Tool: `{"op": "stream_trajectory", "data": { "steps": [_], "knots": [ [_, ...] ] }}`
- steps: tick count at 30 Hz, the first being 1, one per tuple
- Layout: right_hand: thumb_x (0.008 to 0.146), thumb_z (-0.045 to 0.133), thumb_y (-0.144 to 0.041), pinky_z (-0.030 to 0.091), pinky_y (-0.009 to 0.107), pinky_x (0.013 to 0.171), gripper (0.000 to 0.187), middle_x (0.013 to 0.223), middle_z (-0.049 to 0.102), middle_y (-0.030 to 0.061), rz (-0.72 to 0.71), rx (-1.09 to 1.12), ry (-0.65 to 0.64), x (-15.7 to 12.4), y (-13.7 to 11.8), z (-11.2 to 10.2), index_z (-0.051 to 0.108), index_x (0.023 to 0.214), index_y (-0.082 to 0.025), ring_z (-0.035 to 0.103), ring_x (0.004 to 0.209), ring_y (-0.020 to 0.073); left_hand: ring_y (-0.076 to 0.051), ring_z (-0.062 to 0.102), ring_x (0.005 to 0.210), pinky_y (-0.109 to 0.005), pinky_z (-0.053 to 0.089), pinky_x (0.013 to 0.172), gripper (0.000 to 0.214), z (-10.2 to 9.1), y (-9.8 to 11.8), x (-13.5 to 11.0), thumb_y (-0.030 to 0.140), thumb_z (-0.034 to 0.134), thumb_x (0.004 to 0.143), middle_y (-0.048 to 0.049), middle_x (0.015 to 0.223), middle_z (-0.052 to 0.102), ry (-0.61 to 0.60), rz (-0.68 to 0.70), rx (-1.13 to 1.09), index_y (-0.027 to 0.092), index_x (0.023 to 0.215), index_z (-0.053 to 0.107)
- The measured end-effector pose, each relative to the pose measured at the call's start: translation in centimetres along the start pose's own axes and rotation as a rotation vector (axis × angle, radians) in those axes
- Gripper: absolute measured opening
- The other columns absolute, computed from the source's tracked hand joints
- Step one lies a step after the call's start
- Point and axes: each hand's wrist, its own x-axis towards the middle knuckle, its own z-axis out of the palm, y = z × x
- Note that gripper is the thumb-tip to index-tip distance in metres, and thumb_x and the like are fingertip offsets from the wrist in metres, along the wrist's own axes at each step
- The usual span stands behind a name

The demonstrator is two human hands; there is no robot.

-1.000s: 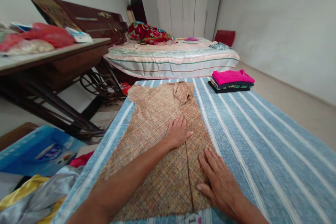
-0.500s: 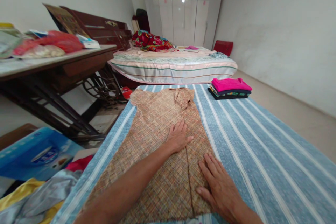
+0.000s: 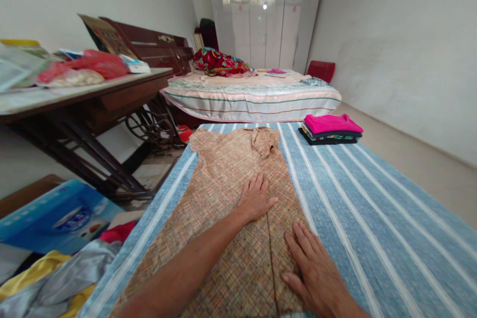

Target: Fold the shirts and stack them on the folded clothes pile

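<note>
A tan, checked short-sleeved garment [image 3: 223, 198] lies spread on the blue striped bed cover [image 3: 357, 218], its collar end away from me. One side is turned over toward the middle, and its edge shows as a dark line running lengthwise. My left hand [image 3: 256, 198] rests flat on the garment's middle, just left of that line, fingers extended. Nearer to me, my right hand [image 3: 311, 263] lies on the folded part by its right edge, with the fingers spread. Neither hand grips the cloth.
A stack of folded clothes [image 3: 331, 129], bright pink on top, sits at the cover's far right. Behind is another bed [image 3: 253, 102]. Leftward stand a sewing-machine table [image 3: 93, 92] with bags on it, a blue box [image 3: 63, 218] and loose clothes [image 3: 74, 278].
The view has shifted slightly, so everything appears a little lower and to the right. Both hands keep nearly the same places on the garment.
</note>
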Motion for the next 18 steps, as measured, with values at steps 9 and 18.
{"op": "stream_trajectory", "data": {
  "steps": [9, 18],
  "knots": [
    [0.086, 0.054, -0.04, 0.025, 0.053, 0.11, 0.061, 0.151, 0.021, 0.012, 0.0, -0.014, 0.0, 0.0, 0.07, 0.12, 0.04, 0.14, -0.017, 0.017, 0.138, 0.0324, -0.027, 0.01, 0.142, -0.047, 0.013, 0.113, 0.075, 0.57, -0.31, 0.12, 0.065, 0.027, 0.086, -0.0136, 0.154, 0.018, 0.02, 0.003, -0.003, 0.016, 0.142, 0.032],
    [0.085, 0.055, -0.04, 0.026, 0.053, 0.11, 0.062, 0.151, 0.02, 0.0116, -0.003, -0.031, -0.002, -0.03, 0.13, 0.44, 0.039, 0.141, -0.017, 0.017, 0.138, 0.0323, -0.028, 0.01, 0.142, -0.048, 0.012, 0.114, 0.075, -0.1, -0.04, 0.01, 0.063, 0.029, 0.086, -0.0138, 0.154, 0.017, -0.018, -0.009, -0.026, 0.014, 0.142, 0.032]
  ]
}}
